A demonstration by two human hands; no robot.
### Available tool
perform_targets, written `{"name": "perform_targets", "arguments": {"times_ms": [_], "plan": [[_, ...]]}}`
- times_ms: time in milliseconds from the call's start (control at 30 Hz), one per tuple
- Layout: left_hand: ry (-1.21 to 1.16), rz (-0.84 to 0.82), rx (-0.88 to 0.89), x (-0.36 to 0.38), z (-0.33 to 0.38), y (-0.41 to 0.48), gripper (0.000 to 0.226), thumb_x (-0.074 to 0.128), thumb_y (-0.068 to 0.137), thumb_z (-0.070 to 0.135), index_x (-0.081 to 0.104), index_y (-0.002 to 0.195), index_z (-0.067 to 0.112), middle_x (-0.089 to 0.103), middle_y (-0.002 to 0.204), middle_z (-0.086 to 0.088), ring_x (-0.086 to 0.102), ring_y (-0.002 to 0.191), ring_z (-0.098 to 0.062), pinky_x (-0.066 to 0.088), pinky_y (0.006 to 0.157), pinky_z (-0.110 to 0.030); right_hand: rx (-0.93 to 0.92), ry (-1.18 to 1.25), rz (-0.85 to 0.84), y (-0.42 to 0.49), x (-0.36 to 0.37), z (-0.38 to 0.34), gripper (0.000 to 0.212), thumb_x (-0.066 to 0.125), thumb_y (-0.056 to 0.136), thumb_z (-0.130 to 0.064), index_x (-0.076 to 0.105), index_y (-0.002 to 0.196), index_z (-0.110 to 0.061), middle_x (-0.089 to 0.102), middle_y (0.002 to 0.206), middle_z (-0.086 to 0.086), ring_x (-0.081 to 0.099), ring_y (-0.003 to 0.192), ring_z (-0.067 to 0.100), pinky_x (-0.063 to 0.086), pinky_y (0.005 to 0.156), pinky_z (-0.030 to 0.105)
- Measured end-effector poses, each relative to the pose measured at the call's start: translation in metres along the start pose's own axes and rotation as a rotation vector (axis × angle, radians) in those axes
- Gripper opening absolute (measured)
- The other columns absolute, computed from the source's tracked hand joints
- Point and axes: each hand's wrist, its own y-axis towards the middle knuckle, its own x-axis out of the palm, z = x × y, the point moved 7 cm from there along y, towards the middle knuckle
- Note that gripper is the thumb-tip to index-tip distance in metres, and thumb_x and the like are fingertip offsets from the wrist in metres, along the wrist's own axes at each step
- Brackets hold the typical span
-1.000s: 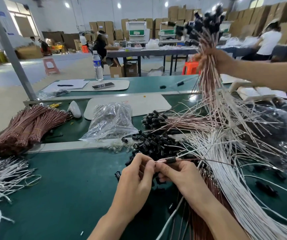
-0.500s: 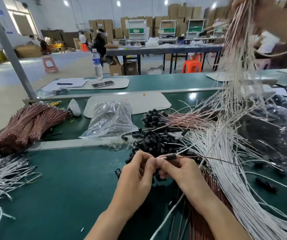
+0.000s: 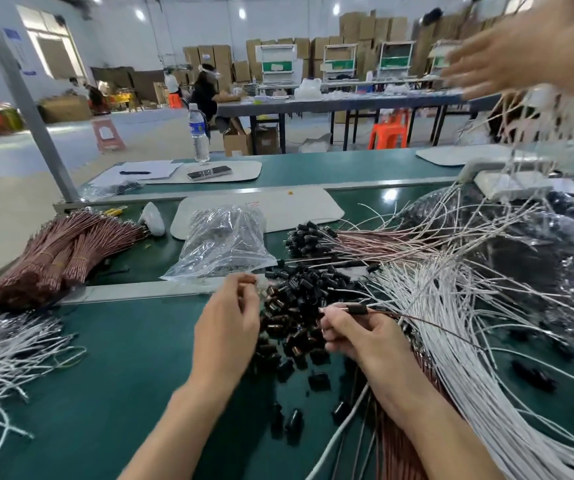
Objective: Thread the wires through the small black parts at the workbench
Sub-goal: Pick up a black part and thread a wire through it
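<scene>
My right hand (image 3: 358,336) pinches a thin brown wire (image 3: 427,323) near its end, with a small black part (image 3: 356,310) threaded on it just past my fingertips. My left hand (image 3: 224,327) is off that wire, at the left edge of the loose pile of black parts (image 3: 296,306). Its fingers are curled with the tips together, and blur hides whether they hold anything. Finished brown wires with black parts (image 3: 313,239) lie behind the pile. A fan of white wires (image 3: 469,341) spreads to the right.
Another person's blurred hand (image 3: 521,53) lifts wires at the upper right. Clear bag of parts (image 3: 223,244) sits behind my left hand. Bundled brown wires (image 3: 63,247) and white wires (image 3: 1,341) lie left. A water bottle (image 3: 198,133) and phone (image 3: 209,173) stand farther back.
My left hand has let go of the wire end and moved up and left to the pile's edge. My right hand keeps the wire. The other person's hand rose with its wire bundle.
</scene>
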Motion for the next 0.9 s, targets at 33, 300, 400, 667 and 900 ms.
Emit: {"name": "perform_targets", "arguments": {"times_ms": [33, 300, 400, 667, 900], "plan": [[0.104, -0.049, -0.036, 0.001, -0.007, 0.010, 0.018, 0.047, 0.106, 0.029, 0.059, 0.118, 0.025, 0.069, 0.101, 0.006, 0.065, 0.085, -0.016, 0.056, 0.076, -0.044, 0.011, 0.023, 0.001, 0.000, 0.000, 0.000, 0.011, 0.072, 0.091, -0.023, 0.083, 0.088, -0.020, 0.077, 0.087, 0.006, 0.071, 0.077, 0.013, 0.057, 0.069, 0.021], [0.576, -0.356, 0.010, 0.030, -0.019, 0.039, 0.020, 0.047, 0.106, 0.030, 0.061, 0.115, 0.021, 0.061, 0.119, 0.003, 0.058, 0.103, -0.019, 0.043, 0.073, -0.032, 0.053, 0.130, -0.030, -0.002, 0.000, -0.002, 0.015, 0.070, 0.092, -0.022, 0.082, 0.084, -0.018, 0.075, 0.089, 0.007, 0.070, 0.079, 0.014, 0.057, 0.070, 0.021], [0.509, -0.268, 0.040, 0.021, -0.010, 0.036, 0.019, 0.045, 0.106, 0.027, 0.058, 0.115, 0.017, 0.063, 0.114, 0.000, 0.057, 0.098, -0.017, 0.045, 0.076, -0.032, 0.070, 0.160, -0.059, -0.003, 0.002, -0.001, 0.014, 0.070, 0.093, -0.021, 0.082, 0.085, -0.018, 0.075, 0.091, 0.007, 0.070, 0.081, 0.014, 0.058, 0.071, 0.021], [-0.735, -0.148, -0.123, 0.021, 0.027, -0.032, 0.013, 0.064, 0.095, 0.030, 0.075, 0.102, 0.032, 0.073, 0.086, 0.007, 0.066, 0.080, -0.008, 0.055, 0.074, -0.021, 0.090, 0.211, -0.082, 0.002, 0.006, 0.003, 0.017, 0.078, 0.076, -0.035, 0.083, 0.086, -0.022, 0.076, 0.089, 0.007, 0.072, 0.080, 0.014, 0.057, 0.070, 0.021], [-0.878, -0.177, -0.223, 0.038, 0.020, -0.050, 0.019, 0.072, 0.084, 0.032, 0.077, 0.100, 0.023, 0.076, 0.086, -0.006, 0.070, 0.078, -0.015, 0.058, 0.077, -0.025, 0.088, 0.201, -0.099, 0.001, 0.005, 0.004, 0.018, 0.078, 0.074, -0.034, 0.082, 0.085, -0.020, 0.076, 0.089, 0.010, 0.072, 0.079, 0.016, 0.058, 0.070, 0.022]]}}
